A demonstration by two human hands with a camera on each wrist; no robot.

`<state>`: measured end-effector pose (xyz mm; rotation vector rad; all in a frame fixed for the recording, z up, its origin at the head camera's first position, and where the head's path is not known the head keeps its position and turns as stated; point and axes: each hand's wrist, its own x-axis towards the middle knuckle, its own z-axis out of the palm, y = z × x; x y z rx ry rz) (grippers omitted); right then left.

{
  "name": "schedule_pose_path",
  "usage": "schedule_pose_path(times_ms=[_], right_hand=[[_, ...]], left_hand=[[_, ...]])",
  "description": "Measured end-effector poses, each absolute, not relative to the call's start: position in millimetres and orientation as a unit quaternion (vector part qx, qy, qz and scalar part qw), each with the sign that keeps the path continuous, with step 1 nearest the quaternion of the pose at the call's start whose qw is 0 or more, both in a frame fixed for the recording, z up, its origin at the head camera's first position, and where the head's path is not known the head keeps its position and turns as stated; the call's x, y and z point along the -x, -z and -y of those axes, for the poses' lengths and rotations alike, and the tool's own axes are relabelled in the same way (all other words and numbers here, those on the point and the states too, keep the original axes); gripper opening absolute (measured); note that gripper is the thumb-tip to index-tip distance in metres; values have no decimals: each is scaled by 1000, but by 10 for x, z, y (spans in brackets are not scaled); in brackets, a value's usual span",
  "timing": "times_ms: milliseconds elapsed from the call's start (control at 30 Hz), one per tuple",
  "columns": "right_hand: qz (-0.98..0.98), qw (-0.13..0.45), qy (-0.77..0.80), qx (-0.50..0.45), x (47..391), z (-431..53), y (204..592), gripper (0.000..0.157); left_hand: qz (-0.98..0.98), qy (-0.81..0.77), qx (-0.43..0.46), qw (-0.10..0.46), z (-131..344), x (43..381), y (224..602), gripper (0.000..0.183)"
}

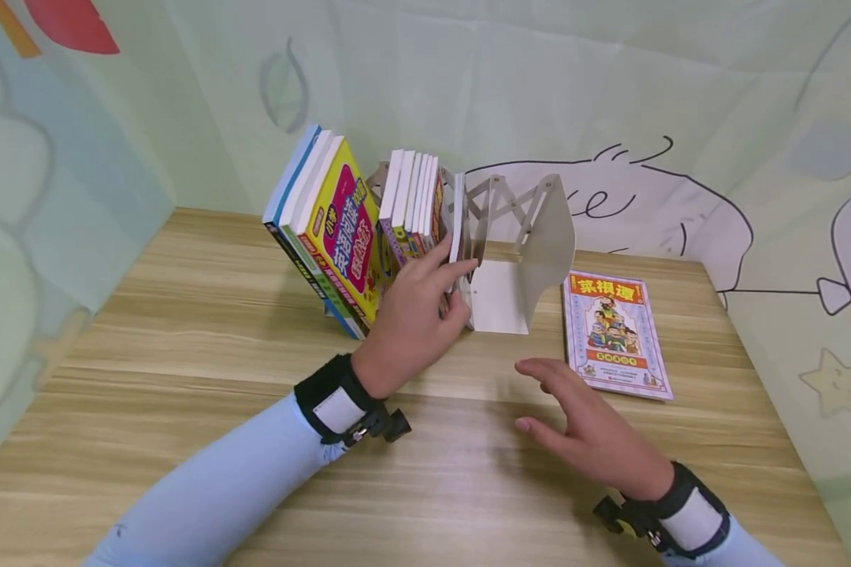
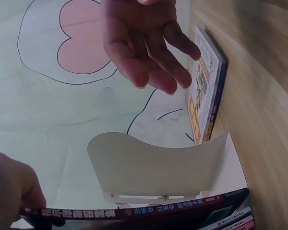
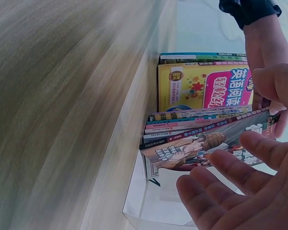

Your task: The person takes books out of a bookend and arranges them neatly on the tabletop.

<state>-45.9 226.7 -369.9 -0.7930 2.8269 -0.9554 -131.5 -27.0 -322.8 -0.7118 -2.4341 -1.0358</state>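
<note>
A metal folding book rack (image 1: 553,236) holds a row of upright books. My left hand (image 1: 414,315) holds a thin book (image 1: 458,213) at the right end of the row, fingers at its upper part. In the left wrist view that book's dark spine (image 2: 149,213) shows, leaning slightly. Its illustrated cover (image 3: 197,148) faces my right hand in the right wrist view. My right hand (image 1: 589,433) hovers over the table with fingers spread and nothing in them. Near it, a comic-style book (image 1: 613,335) with a pale purple border lies flat.
Several small books (image 1: 407,197) stand left of the held one. Larger books, with a yellow one (image 1: 347,228) in front, lean leftward at the rack's left end. The wooden table (image 1: 206,346) meets a printed cloth wall (image 1: 411,71) behind.
</note>
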Motion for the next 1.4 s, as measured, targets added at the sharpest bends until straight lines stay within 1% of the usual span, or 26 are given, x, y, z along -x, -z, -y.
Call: schedule_pose_path(times_ms=[233, 500, 633, 933, 1300, 1400], right_hand=[[-917, 25, 305, 257, 459, -2284, 3707, 61], [-918, 29, 305, 250, 454, -2279, 3705, 62], [-917, 27, 306, 255, 461, -2282, 3707, 62], [-919, 26, 303, 252, 461, -2290, 3719, 62], [-916, 14, 301, 265, 448, -2317, 3754, 62], [-918, 14, 298, 262, 450, -2327, 3752, 62]], left_hand=[[870, 374, 262, 184, 270, 1278, 3266, 39], [844, 414, 253, 229, 291, 1292, 3367, 33], [840, 405, 252, 259, 323, 1285, 3379, 34], [826, 401, 258, 300, 401, 1217, 3343, 39], [799, 417, 286, 327, 516, 1008, 3215, 44], [795, 419, 293, 326, 582, 960, 3172, 44]])
